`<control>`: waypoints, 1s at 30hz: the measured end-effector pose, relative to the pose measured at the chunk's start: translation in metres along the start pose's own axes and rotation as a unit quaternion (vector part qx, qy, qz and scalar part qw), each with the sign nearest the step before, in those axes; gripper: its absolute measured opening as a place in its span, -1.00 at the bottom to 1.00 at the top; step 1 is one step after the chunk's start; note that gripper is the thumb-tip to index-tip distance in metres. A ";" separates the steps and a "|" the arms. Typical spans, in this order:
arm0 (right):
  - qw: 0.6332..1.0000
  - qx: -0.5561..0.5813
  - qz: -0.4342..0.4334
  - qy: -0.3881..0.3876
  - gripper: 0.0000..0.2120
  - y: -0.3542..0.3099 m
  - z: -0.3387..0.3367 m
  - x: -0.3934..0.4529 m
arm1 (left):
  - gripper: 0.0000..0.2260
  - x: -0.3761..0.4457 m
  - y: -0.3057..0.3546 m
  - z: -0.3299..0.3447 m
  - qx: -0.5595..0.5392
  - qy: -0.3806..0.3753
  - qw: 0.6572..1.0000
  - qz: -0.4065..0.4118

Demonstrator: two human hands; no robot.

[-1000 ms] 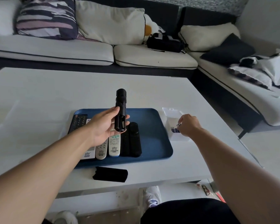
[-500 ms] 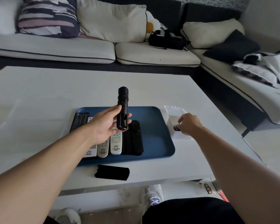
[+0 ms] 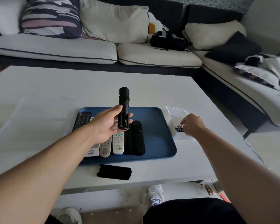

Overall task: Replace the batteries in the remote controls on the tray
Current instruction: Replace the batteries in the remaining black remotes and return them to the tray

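My left hand (image 3: 106, 125) holds a black remote (image 3: 123, 109) upright above the blue tray (image 3: 155, 131), its open battery bay facing me. On the tray lie a black keypad remote (image 3: 83, 119), a white boxy remote (image 3: 92, 151), a grey remote (image 3: 105, 148), a white remote (image 3: 118, 143) and two black remotes (image 3: 135, 138). The black battery cover (image 3: 114, 172) lies on the table in front of the tray. My right hand (image 3: 192, 125) reaches into a clear plastic battery pack (image 3: 176, 115) right of the tray, fingers pinched at dark batteries (image 3: 179, 128).
The white table (image 3: 55, 94) ends just behind the cover at its near edge. A sofa with cushions (image 3: 113, 21) and a black bag (image 3: 168, 40) runs along the far side and right. My shoe (image 3: 153, 194) and small litter (image 3: 208, 189) are on the floor below.
My right hand has shifted slightly within the battery pack, fingers now at the batteries. My left hand keeps the black remote in nearly the same pose.
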State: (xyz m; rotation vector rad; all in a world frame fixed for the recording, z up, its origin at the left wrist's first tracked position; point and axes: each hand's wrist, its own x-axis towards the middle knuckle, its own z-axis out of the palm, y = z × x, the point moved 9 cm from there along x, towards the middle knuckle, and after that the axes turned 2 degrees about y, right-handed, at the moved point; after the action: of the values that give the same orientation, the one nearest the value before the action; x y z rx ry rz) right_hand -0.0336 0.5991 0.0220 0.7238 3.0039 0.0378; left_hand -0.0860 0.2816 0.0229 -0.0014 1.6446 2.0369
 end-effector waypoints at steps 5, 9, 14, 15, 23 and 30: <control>0.999 0.052 0.012 0.004 -0.65 0.003 0.001 0.001 | -0.74 -0.001 0.001 -0.001 -0.003 0.001 1.000 0.000; 0.999 0.052 -0.002 -0.010 -0.62 -0.001 0.007 -0.002 | -0.74 -0.003 0.003 -0.003 0.000 -0.002 1.000 0.002; 1.000 0.023 -0.013 -0.012 -0.63 -0.005 0.003 -0.008 | -0.73 -0.003 0.004 -0.009 -0.002 -0.001 1.000 0.003; 1.000 0.027 -0.013 -0.007 -0.63 -0.005 0.002 -0.009 | -0.73 -0.003 0.004 -0.010 -0.004 0.000 1.000 0.003; 0.987 0.142 0.046 0.066 -0.66 -0.009 -0.028 -0.011 | -0.73 -0.011 0.012 -0.021 -0.018 0.022 1.000 0.007; 0.962 0.170 -0.148 0.154 -0.68 -0.126 -0.069 -0.035 | -0.72 -0.041 0.027 -0.070 -0.047 0.077 0.996 0.018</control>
State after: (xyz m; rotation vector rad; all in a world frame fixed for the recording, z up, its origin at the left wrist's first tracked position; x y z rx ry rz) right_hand -0.0635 0.4703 0.0876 0.2963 3.4296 -0.4249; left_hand -0.0834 0.1981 0.0422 -0.1660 1.6494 2.1875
